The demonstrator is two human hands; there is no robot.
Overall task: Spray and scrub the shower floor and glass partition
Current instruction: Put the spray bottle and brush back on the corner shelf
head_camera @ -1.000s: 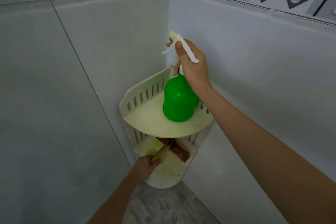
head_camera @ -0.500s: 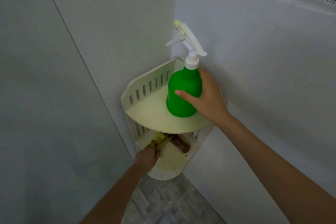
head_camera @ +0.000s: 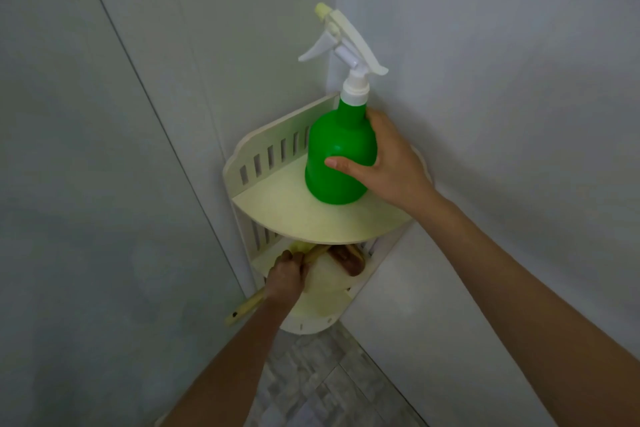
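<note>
A green spray bottle (head_camera: pixel 337 156) with a white trigger head stands upright on the top tier of a cream corner shelf (head_camera: pixel 277 208). My right hand (head_camera: pixel 391 163) wraps around the bottle's body from the right, thumb across its front. On the lower tier lies a scrub brush (head_camera: pixel 346 262) with a brown head and a yellowish wooden handle. My left hand (head_camera: pixel 285 279) is closed around that handle, whose end sticks out below my wrist to the left.
The shelf sits in the corner between two white tiled walls (head_camera: pixel 502 114). A smooth pale panel (head_camera: pixel 86 184) fills the left side. Grey mottled floor tiles (head_camera: pixel 322 381) show below the shelf, between my forearms.
My right hand dropped from the trigger head to the bottle's body a second ago and holds there. My left hand has pulled the brush handle outward to the left. The view tilted down.
</note>
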